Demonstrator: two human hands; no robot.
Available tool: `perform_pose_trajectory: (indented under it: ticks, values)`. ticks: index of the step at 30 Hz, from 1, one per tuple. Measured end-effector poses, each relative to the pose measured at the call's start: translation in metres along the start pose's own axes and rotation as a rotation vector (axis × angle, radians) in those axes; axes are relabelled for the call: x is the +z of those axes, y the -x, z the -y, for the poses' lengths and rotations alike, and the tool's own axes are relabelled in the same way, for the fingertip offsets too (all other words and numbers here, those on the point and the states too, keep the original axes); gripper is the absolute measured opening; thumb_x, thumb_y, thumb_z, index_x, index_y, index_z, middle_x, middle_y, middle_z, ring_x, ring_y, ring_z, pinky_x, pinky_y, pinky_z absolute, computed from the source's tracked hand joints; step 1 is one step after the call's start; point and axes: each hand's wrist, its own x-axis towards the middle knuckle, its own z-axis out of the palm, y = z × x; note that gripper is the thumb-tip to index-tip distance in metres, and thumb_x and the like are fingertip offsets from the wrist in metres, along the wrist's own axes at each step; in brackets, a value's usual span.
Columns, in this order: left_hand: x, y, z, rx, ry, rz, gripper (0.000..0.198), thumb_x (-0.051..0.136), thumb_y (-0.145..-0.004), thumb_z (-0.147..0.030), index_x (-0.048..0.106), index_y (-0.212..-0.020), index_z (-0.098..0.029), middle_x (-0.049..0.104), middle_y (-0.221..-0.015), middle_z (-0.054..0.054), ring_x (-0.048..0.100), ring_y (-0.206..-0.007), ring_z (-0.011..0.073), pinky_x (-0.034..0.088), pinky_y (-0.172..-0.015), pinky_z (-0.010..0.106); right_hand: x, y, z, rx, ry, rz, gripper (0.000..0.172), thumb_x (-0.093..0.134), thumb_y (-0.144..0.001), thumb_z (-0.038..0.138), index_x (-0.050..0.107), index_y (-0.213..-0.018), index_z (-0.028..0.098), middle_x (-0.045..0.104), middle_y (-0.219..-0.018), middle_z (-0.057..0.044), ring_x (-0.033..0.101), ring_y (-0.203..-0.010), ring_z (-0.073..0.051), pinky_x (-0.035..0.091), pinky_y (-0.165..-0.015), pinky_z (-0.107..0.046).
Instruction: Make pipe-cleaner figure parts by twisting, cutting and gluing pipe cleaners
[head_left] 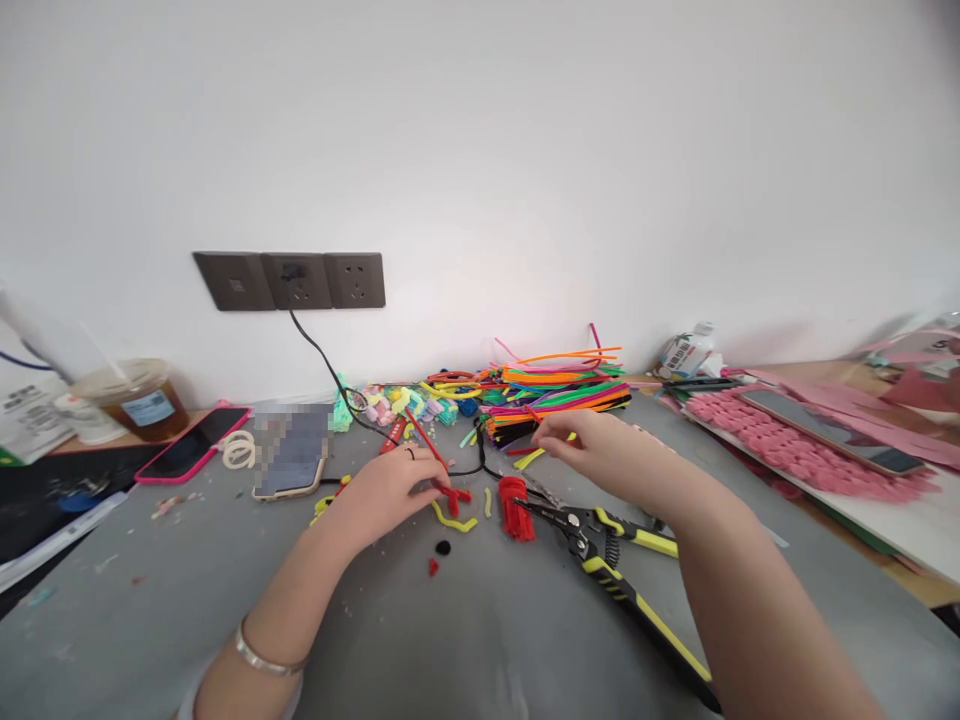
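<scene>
My left hand is closed over a red pipe cleaner, whose long end sticks up past the fingers. A short bent red piece lies at its fingertips. My right hand has its fingers pinched together in front of the pile of coloured pipe cleaners; whatever they hold is hidden. Between and below the hands lies a bundle of red pipe cleaners. Pliers with black and yellow handles rest with their jaws against that bundle. A yellow piece curls below my left hand.
A black pompom and a red scrap lie nearer me. Phones and a drink cup stand to the left. A black cable runs from the wall socket. Pink knitted material lies right, under another phone.
</scene>
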Motion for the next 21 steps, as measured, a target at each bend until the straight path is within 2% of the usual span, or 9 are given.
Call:
perform_pose_trajectory:
  ticks: [2, 5, 9, 14, 18, 21]
  values:
    - [-0.001, 0.0, -0.003, -0.016, 0.015, -0.005, 0.014, 0.056, -0.091, -0.022, 0.07, -0.092, -0.024, 0.068, -0.097, 0.003, 0.063, -0.091, 0.0194, 0.045, -0.074, 0.028, -0.002, -0.011, -0.023, 0.1, 0.146, 0.041, 0.014, 0.058, -0.082, 0.022, 0.072, -0.077, 0.025, 0.075, -0.079, -0.004, 0.066, -0.068, -0.021, 0.041, -0.057, -0.028]
    - [-0.003, 0.0, -0.006, -0.012, 0.021, 0.003, 0.015, 0.055, -0.091, -0.023, 0.07, -0.089, -0.024, 0.068, -0.096, 0.003, 0.063, -0.089, 0.0192, 0.045, -0.074, 0.028, -0.004, -0.023, -0.053, 0.257, 0.271, -0.005, 0.01, 0.062, -0.078, 0.021, 0.072, -0.076, 0.019, 0.075, -0.083, -0.011, 0.067, -0.071, -0.024, 0.041, -0.058, -0.03]
    - [-0.003, 0.0, -0.006, -0.021, 0.0, 0.023, 0.016, 0.055, -0.09, -0.02, 0.071, -0.089, -0.024, 0.068, -0.093, 0.002, 0.063, -0.089, 0.0195, 0.045, -0.075, 0.028, -0.004, -0.024, -0.062, 0.27, 0.268, -0.005, 0.014, 0.063, -0.079, 0.027, 0.068, -0.069, 0.019, 0.074, -0.077, -0.011, 0.067, -0.068, -0.023, 0.04, -0.055, -0.029]
    - [0.001, -0.001, -0.003, -0.013, 0.013, 0.025, 0.017, 0.058, -0.088, -0.017, 0.072, -0.091, -0.025, 0.069, -0.094, 0.002, 0.063, -0.091, 0.0197, 0.046, -0.078, 0.028, 0.009, -0.016, -0.028, 0.064, 0.084, -0.027, 0.019, 0.057, -0.085, 0.032, 0.065, -0.072, 0.021, 0.072, -0.073, -0.005, 0.065, -0.067, -0.02, 0.04, -0.056, -0.028]
    - [0.002, 0.0, 0.0, 0.008, 0.012, 0.031, 0.02, 0.057, -0.087, -0.014, 0.073, -0.091, -0.026, 0.069, -0.096, 0.002, 0.063, -0.093, 0.0198, 0.046, -0.08, 0.028, 0.032, -0.022, 0.016, -0.103, 0.016, -0.004, 0.017, 0.056, -0.084, 0.025, 0.063, -0.069, 0.021, 0.07, -0.069, -0.003, 0.063, -0.064, -0.018, 0.04, -0.055, -0.027]
    - [0.0, 0.0, 0.0, 0.005, -0.025, 0.051, 0.022, 0.057, -0.087, -0.012, 0.073, -0.091, -0.025, 0.069, -0.095, 0.002, 0.063, -0.092, 0.0203, 0.046, -0.079, 0.028, 0.052, -0.035, 0.045, -0.143, 0.044, 0.012, 0.016, 0.059, -0.082, 0.018, 0.064, -0.067, 0.021, 0.07, -0.069, -0.005, 0.064, -0.066, -0.019, 0.041, -0.058, -0.027]
